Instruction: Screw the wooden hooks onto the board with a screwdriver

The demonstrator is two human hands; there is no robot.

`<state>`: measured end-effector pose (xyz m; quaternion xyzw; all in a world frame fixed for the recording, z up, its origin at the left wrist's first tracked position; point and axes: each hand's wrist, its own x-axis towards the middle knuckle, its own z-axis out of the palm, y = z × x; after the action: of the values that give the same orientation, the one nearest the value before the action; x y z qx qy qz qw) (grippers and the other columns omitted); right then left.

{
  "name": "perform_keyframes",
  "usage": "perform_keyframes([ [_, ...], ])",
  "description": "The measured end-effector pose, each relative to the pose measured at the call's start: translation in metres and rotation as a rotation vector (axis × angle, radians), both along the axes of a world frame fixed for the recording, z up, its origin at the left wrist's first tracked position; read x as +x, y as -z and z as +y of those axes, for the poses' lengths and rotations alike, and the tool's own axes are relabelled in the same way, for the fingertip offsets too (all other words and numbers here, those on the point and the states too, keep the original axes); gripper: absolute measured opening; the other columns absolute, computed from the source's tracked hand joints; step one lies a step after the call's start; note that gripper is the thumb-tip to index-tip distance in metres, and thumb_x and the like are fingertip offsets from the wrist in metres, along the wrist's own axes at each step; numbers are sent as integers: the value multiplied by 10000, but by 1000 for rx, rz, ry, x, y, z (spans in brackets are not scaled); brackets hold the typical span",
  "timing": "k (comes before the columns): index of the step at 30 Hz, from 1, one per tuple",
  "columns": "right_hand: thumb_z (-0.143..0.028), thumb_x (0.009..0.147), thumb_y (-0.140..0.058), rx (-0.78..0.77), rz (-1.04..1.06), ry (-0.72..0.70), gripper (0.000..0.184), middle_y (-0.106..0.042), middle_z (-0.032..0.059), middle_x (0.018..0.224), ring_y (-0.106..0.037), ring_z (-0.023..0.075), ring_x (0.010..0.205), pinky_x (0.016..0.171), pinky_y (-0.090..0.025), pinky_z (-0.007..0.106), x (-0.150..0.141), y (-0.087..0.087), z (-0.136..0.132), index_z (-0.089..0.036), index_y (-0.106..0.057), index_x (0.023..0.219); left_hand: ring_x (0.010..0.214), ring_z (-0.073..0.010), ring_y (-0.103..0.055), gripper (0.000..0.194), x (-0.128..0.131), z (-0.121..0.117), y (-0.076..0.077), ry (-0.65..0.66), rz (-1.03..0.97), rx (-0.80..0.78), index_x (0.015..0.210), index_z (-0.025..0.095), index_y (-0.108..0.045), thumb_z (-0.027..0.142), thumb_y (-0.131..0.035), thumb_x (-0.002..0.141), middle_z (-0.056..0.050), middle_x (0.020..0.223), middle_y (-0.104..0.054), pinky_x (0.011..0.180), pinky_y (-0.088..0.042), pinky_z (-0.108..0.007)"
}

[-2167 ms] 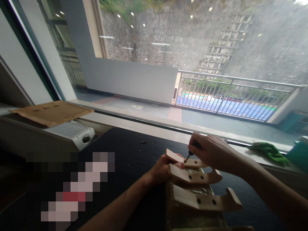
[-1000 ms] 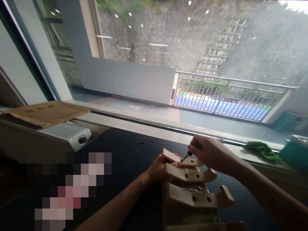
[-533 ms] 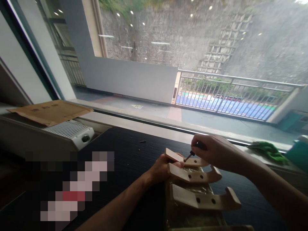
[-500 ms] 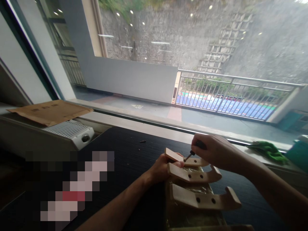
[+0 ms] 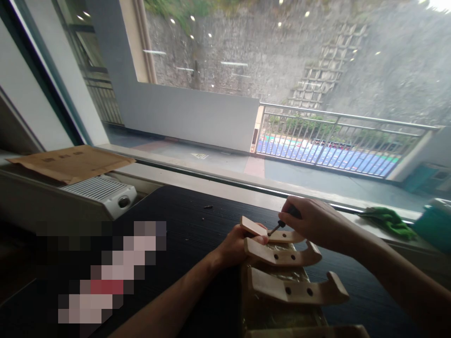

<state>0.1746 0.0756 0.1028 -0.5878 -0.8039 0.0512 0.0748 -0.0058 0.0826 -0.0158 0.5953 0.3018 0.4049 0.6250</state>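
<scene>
In the head view, the right hand [image 5: 306, 218] is closed around the dark handle of a screwdriver [image 5: 293, 211], whose shaft slants down to the left-side hole of the farthest wooden hook [image 5: 251, 226]; I can't make out the tip or any screw in there. The left hand [image 5: 233, 246] grips that same hook near the hole, most of its fingers hidden. Nearer me sit the middle hook [image 5: 260, 250] and the near hook [image 5: 268, 283], each showing two dark holes, across a shiny-wrapped base [image 5: 275, 317] on the black table [image 5: 186, 213]. A further wooden piece [image 5: 310, 332] is cut off by the bottom edge.

The brown envelope [image 5: 79, 162] bears dark printed characters, too blurred to read. Outside, a pale triangular floor marking [image 5: 199, 156] is just as illegible. Coarse blocks [image 5: 112, 277] mask the lower left.
</scene>
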Motion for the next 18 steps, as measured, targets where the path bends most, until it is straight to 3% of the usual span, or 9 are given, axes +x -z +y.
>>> perform_keyframes([
  [7,-424,832,-462,-54,-45,-95,262,-643,14,681,-511,131,553,490,-304,258,4,-8,2,-235,-642,822,627,-109,-476,237,-1,0,-1,-2,0,2,898,121,-663,283,-672,726,6,713,-558,573,-369,-213],
  [18,-419,848,-448,12,-48,-24,277,-606,-3,590,-460,120,496,467,-263,256,-2,-1,-1,-226,-627,761,654,-128,-502,269,0,1,0,-17,19,9,881,117,-679,327,-688,714,-13,744,-594,598,-381,-226],
])
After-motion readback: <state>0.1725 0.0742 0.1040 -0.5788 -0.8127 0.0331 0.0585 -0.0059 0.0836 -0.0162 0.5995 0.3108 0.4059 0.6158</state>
